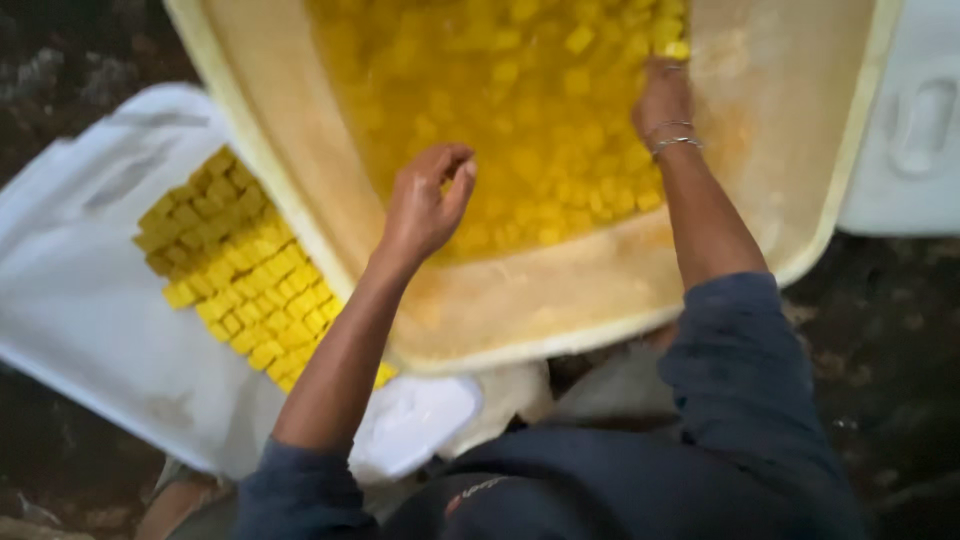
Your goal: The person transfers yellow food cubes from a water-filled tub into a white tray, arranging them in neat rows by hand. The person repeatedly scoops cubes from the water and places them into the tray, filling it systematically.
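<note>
Counting: two hands, one tub, one white tray, second white tray at right edge, two bangles on right wrist. Cubes too many to count. Tub holds yellow liquid with yellow cubes sunk in it. Left tray holds rows of yellow cubes, packed tight, touching. Left hand above liquid, fingers curled, thumb near fingertips; whether pinching cube, cannot tell. Right hand dipped among cubes at far side, fingers hidden in liquid, state unclear; cubes all around them.
</note>
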